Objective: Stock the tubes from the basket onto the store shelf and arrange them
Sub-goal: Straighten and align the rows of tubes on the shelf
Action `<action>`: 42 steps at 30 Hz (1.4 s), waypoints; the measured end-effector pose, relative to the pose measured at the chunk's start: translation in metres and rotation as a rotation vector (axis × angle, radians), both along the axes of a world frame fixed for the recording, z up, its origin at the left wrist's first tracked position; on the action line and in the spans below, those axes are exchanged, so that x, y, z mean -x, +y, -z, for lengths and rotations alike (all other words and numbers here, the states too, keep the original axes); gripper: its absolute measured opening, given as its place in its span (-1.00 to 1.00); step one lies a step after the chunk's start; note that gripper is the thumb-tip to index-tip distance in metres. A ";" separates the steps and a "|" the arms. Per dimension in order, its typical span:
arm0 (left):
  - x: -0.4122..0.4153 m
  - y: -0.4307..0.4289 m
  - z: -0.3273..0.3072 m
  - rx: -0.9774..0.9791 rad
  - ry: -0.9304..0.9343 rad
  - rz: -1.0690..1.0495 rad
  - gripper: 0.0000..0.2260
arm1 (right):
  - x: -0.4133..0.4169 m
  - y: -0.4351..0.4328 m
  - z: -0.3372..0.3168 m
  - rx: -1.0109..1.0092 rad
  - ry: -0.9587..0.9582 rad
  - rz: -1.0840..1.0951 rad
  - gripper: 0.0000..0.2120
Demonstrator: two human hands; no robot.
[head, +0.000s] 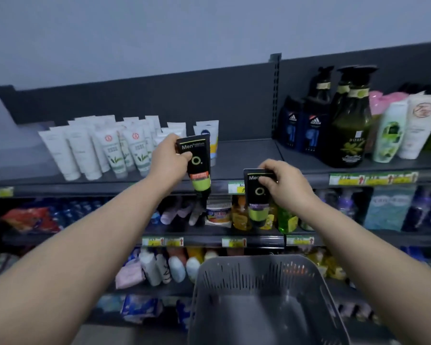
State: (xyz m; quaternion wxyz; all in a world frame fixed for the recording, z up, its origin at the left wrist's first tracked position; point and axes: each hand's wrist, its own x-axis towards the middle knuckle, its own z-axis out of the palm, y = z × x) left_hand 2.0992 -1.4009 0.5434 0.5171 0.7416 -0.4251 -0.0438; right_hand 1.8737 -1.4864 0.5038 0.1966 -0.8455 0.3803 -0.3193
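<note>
A black tube [199, 168] with a green band is gripped at its flat crimped end by the left hand [168, 156]. The fingers are curled round it and the cap is pointed down, over the front edge of the top shelf [246, 155]. A second black tube [257, 200] is pinched at its upper end by the right hand [283, 186], lower, before the shelf edge. A grey basket [259, 261] is seen below both hands. White tubes [97, 150] are stood just left of the left hand, and dark bottles [346, 125] are ranged beyond the right hand.
</note>
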 end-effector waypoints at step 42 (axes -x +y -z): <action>-0.015 -0.271 -0.001 -0.156 0.088 0.392 -0.94 | -0.073 -0.165 -0.045 -0.060 -0.047 0.158 -0.90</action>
